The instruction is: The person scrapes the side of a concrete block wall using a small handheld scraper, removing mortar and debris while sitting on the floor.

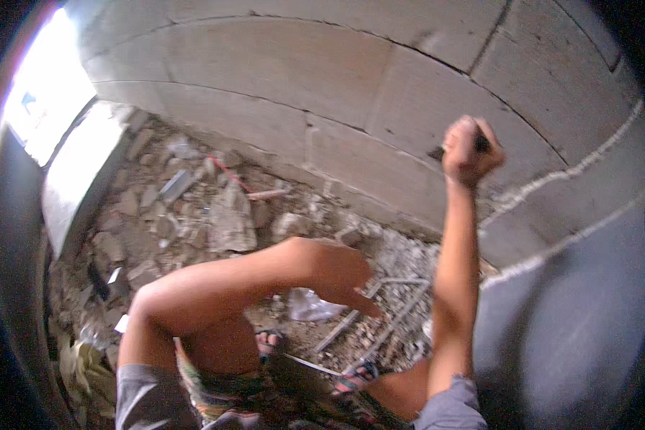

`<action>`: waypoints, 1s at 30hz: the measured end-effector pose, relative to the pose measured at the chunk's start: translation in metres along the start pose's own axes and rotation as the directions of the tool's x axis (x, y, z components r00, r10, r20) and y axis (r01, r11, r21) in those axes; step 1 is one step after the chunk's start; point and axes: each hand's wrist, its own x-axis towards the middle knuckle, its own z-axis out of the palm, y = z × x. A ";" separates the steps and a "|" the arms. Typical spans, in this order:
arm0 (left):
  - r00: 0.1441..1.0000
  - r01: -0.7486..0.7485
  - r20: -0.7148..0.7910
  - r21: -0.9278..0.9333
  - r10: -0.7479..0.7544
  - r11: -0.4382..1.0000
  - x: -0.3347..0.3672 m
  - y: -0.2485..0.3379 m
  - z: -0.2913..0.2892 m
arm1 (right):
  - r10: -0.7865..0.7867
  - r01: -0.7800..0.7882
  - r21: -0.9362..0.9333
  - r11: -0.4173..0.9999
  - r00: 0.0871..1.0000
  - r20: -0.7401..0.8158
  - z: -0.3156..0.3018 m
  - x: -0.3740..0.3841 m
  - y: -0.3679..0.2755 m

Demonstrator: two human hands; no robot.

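Observation:
My right hand [473,154] is raised in front of the block wall [344,75], its fingers closed round a small dark object [436,153]. Only bits of that object show on either side of the fist, so its kind is unclear. Whether it touches the wall cannot be made out. Bent across the middle, my left arm ends in my left hand [340,272], which hangs over the rubble with its back turned up. At least one finger is stretched out, and nothing shows in this hand, though its palm is hidden.
Broken masonry and stones [233,218] cover the ground along the wall's foot. A thin metal frame [401,315] and a crumpled clear plastic bag [312,307] lie by my sandalled feet. A smooth grey wall [552,322] stands at right; a bright opening [46,86] is far left.

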 end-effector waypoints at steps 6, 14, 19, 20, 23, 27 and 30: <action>0.999 -0.041 0.000 0.050 0.041 0.998 0.019 0.017 -0.003 | 0.047 -0.050 -0.083 0.995 0.998 -0.035 -0.023 0.015 -0.016; 1.000 -0.026 0.019 0.057 0.025 0.998 0.001 0.018 0.001 | 0.076 -0.075 0.017 0.997 0.996 -0.052 -0.016 0.003 -0.021; 0.999 0.000 0.045 0.044 -0.002 0.999 -0.013 0.022 0.001 | 0.119 -0.120 -0.116 0.986 0.993 -0.012 -0.015 -0.004 -0.008; 0.999 0.007 0.034 0.055 -0.009 0.998 -0.015 0.023 0.004 | 0.190 -0.192 -0.036 0.981 0.981 -0.043 -0.022 -0.004 -0.007; 0.998 -0.065 0.016 0.034 0.065 0.997 -0.024 0.022 0.015 | 0.231 -0.239 -0.162 0.957 0.971 -0.064 -0.050 -0.002 -0.010; 0.995 -0.100 0.019 -0.032 0.100 0.995 -0.040 0.012 0.019 | 0.385 -0.387 -0.333 0.860 0.920 -0.077 -0.088 0.011 -0.020; 0.989 0.103 0.107 0.038 -0.107 0.994 -0.052 0.000 0.014 | 0.446 -0.420 -0.418 0.806 0.894 -0.040 -0.081 0.006 -0.037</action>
